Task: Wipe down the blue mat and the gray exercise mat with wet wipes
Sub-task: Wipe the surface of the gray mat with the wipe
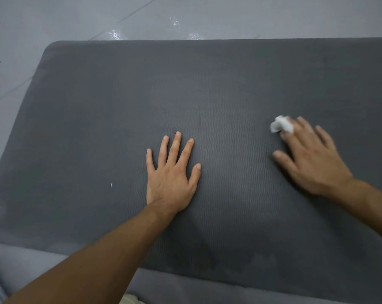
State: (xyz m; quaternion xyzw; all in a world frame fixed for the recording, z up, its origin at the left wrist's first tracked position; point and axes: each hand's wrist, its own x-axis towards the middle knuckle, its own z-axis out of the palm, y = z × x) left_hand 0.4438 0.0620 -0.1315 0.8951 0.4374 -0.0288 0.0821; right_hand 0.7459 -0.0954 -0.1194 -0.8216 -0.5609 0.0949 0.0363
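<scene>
On one mat (93, 119) rest two hands (170, 178) (310, 159), one wipe (281, 125).

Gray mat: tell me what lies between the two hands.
Nothing but bare gray mat lies between the left hand and the right hand, seen in the head view.

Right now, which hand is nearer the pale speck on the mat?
Left. The left hand lies flat just right of the speck; the right hand, on the wipe, is much farther right.

floor (54, 16): pale grey tiles, thin seams | light: bright glints (115, 35) on far tiles
</scene>
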